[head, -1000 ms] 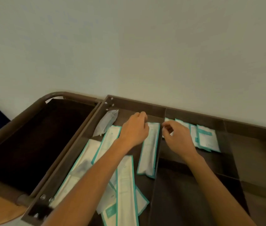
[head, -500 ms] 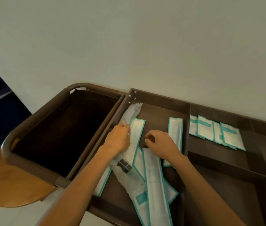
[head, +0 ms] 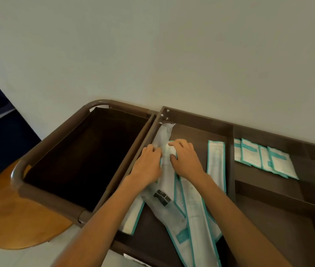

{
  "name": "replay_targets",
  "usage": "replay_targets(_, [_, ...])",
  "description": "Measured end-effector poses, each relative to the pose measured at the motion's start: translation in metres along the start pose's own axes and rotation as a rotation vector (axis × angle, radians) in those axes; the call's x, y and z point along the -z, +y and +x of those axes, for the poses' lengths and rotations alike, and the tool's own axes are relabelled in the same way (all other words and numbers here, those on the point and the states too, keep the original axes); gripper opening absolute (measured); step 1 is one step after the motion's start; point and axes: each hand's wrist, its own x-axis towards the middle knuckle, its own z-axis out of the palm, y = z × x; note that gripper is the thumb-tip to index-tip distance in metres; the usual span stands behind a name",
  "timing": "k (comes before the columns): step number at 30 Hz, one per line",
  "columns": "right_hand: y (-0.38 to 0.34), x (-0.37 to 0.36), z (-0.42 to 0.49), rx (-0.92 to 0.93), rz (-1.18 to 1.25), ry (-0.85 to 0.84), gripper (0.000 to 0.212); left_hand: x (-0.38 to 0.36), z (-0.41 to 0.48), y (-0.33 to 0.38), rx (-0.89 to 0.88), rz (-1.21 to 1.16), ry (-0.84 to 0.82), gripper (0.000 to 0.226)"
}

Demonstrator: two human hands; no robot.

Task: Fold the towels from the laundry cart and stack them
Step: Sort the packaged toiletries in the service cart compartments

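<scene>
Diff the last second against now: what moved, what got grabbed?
The right hand left the row of small teal-edged white sachets and crossed leftward over the divider. The left hand shifted left too. Both now grip the long translucent white plastic packet by the compartment's left wall. Unchanged: the sachets, the long teal-edged white packet beside the divider, the dark brown cart tray.

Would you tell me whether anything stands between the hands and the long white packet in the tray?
Nothing visible does. The left hand and the right hand are both on the long white packet, gripping it from either side. It lies on top of the teal-edged packets, with nothing over it.
</scene>
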Motion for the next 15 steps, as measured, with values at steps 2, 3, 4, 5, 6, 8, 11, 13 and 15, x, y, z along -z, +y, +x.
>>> replay_targets(2, [-0.005,-0.003,0.011,0.037,-0.016,-0.051,0.049,0.009,-0.009,-0.003,-0.023,-0.008,-0.127,0.021])
replay_targets(3, [-0.006,-0.006,0.016,0.044,-0.034,-0.091,0.051,0.013,-0.014,-0.003,-0.042,-0.013,-0.213,0.017])
replay_targets(4, [-0.007,-0.009,0.021,0.052,-0.065,-0.129,0.052,0.017,-0.018,-0.004,-0.060,-0.019,-0.297,0.016])
replay_targets(5, [-0.008,-0.011,0.024,0.059,-0.104,-0.155,0.051,0.021,-0.023,-0.004,-0.079,-0.025,-0.372,0.016])
replay_targets(6, [-0.009,-0.013,0.026,0.063,-0.142,-0.162,0.048,0.025,-0.026,-0.004,-0.101,-0.035,-0.433,0.019])
replay_targets(8, [-0.011,-0.014,0.028,0.071,-0.199,-0.092,0.038,0.030,-0.031,-0.006,-0.153,-0.048,-0.514,0.025])
replay_targets(11, [-0.011,-0.012,0.028,0.108,-0.249,0.078,0.022,0.030,-0.035,-0.008,-0.209,-0.004,-0.581,0.025])
replay_targets(13, [-0.008,-0.008,0.025,0.126,-0.174,0.140,0.021,0.025,-0.035,-0.008,-0.257,0.023,-0.544,0.015])
replay_targets(15, [-0.002,0.001,0.017,0.130,-0.034,0.174,0.020,0.023,-0.032,-0.006,-0.283,0.022,-0.469,0.008])
